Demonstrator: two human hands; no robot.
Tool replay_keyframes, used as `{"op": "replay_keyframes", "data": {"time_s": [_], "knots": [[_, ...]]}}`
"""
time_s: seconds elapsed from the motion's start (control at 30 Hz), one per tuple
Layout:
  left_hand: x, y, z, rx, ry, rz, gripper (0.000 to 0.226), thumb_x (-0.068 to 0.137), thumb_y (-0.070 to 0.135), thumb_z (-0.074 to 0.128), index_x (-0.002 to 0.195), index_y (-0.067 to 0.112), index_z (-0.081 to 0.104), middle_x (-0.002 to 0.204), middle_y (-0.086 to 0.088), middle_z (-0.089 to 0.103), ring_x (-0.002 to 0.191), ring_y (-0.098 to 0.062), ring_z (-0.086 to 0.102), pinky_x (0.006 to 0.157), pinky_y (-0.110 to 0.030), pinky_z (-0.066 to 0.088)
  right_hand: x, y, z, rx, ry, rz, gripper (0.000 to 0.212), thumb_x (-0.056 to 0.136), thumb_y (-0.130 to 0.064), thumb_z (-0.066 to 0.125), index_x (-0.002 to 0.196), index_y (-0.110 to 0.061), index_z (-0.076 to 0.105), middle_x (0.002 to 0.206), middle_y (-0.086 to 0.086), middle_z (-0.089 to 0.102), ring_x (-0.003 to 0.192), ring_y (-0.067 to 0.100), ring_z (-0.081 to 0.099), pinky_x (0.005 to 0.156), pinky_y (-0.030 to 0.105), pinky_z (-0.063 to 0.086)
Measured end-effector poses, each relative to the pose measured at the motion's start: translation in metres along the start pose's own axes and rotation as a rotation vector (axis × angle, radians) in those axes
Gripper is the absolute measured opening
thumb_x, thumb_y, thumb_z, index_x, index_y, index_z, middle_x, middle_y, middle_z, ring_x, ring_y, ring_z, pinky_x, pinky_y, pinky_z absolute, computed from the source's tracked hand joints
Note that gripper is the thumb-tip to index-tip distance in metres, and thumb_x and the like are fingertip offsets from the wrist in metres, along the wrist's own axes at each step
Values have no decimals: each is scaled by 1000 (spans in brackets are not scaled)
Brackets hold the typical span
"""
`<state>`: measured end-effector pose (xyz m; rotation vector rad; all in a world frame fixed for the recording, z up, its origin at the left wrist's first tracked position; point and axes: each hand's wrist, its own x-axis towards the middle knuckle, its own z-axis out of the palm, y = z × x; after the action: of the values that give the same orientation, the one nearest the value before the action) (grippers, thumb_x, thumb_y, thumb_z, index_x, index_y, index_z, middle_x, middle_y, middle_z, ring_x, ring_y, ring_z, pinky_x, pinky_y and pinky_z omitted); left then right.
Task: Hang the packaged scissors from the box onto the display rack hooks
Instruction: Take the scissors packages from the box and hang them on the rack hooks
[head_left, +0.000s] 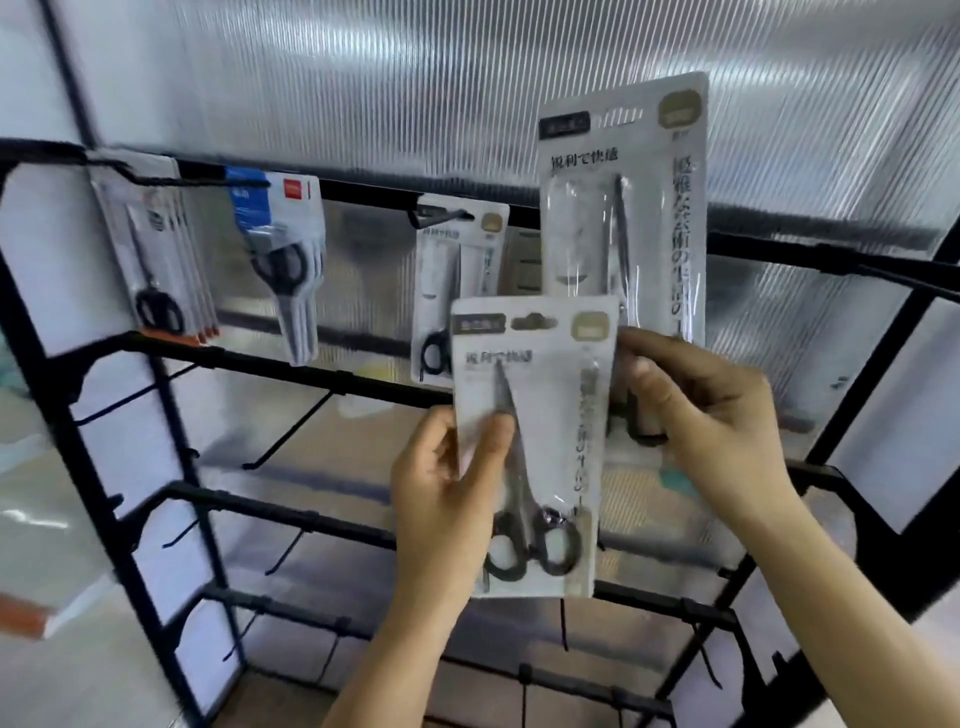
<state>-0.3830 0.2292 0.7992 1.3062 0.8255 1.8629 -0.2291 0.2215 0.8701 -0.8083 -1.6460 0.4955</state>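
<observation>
White short scissors pack (550, 379) is being pinched by the left hand (447, 499)
Right hand (711, 415) is pinching the tall white pack (649, 166)

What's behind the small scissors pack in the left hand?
Behind the small pack, held by the left hand, rises the taller pack the right hand grips; a hanging pack peeks out left. Their overlapped lower parts are hidden.

Bare left hand (441, 499), right hand (717, 415)
</observation>
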Motion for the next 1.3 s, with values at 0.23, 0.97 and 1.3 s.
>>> {"op": "replay_keyframes", "data": {"time_s": [0.23,0.97,1.3], "knots": [[58,2,-45,-107,41,19,11,78,30,67,72,22,61,65,12,65,64,2,57,61,-12,45,11,20,74,3,132,66,22,78,-12,62,83,-33,67,58,-23,65,47,-4,52,48,6,41],[111,4,-78,252,-129,394,28,83,37,55,62,22,43,56,7,51,45,-7,43,41,-12,31,8,39,126,6,381,156,61,84,8,56,72,-50,71,82,9,64,62,7,48,53,4,40],[108,-1,-79,214,-54,353,37,82,41,58,63,12,45,47,10,40,44,-6,38,42,-10,27,2,34,122,-3,361,128,57,83,4,58,75,-51,70,77,5,68,64,11,48,53,5,40]]}}
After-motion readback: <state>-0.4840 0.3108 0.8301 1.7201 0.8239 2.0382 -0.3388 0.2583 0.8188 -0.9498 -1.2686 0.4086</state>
